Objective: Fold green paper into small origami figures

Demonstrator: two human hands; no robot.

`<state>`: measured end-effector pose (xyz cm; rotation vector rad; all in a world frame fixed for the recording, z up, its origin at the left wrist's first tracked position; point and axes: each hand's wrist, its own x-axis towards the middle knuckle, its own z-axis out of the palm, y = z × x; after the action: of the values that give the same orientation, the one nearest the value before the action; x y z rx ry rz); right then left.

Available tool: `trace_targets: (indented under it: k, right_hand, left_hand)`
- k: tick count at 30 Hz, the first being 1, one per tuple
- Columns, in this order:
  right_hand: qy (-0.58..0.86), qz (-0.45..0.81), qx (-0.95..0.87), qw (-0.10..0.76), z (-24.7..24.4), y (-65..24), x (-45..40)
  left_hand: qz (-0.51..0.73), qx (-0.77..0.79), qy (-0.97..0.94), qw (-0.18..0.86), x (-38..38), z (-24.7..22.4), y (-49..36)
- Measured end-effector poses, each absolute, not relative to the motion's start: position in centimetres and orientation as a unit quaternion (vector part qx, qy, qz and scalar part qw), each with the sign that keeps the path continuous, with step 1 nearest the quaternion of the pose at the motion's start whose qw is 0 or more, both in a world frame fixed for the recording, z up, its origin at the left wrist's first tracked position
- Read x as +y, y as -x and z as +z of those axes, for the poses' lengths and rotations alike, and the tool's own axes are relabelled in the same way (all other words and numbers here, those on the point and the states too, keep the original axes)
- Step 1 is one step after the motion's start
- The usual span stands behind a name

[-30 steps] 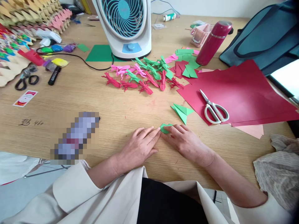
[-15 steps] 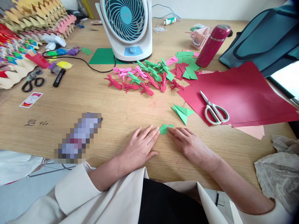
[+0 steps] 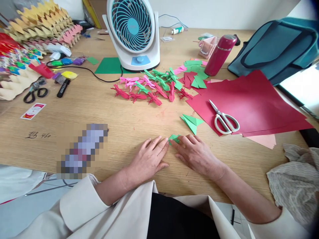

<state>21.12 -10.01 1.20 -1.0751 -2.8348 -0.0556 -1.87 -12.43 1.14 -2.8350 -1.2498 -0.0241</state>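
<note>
A small folded piece of green paper (image 3: 173,138) lies flat on the wooden table, partly covered by fingers. My left hand (image 3: 149,159) rests palm down with its fingers stretched out, the fingertips at the paper's left edge. From the right, my right hand (image 3: 196,154) lies over the paper, fingers extended and pressing on its right part; its thumb points left. Just beyond the hands is a second folded green paper (image 3: 191,123), shaped like an arrowhead with spread flaps.
White-handled scissors (image 3: 223,121) lie on red paper sheets (image 3: 254,103) at the right. Several folded paper figures (image 3: 154,88) are heaped before a fan (image 3: 134,33). A magenta flask (image 3: 220,54) and a teal bag (image 3: 274,49) stand behind. A blurred-out object (image 3: 84,149) is at left.
My right hand has slid left across the green paper, covering more of it. My left hand stays in place. The camera view has tilted slightly up.
</note>
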Motion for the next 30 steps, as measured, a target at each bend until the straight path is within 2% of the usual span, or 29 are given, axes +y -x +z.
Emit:
trace_targets:
  k: [6, 18, 22, 25, 30]
  right_hand:
    - [0.364, 0.000, -0.930, 0.047, 1.2, -21.3, -10.5]
    - [0.321, 0.053, -0.939, 0.112, 0.9, -23.0, -10.7]
    - [0.324, 0.050, -0.936, 0.132, 0.7, -23.1, -10.5]
    - [0.325, 0.042, -0.935, 0.134, 0.6, -23.1, -10.5]
    - [0.331, 0.039, -0.933, 0.132, 0.9, -22.9, -10.4]
  left_hand:
    - [-0.019, -0.406, 0.914, 0.006, -12.5, 0.7, 2.3]
    - [-0.023, -0.417, 0.908, -0.041, -12.6, 1.0, 2.7]
    - [-0.070, -0.409, 0.908, -0.059, -11.6, 1.7, 2.3]
    - [-0.111, -0.443, 0.886, -0.082, -10.2, 2.1, 1.2]
    - [-0.102, -0.516, 0.843, -0.118, -7.7, 2.3, -1.1]
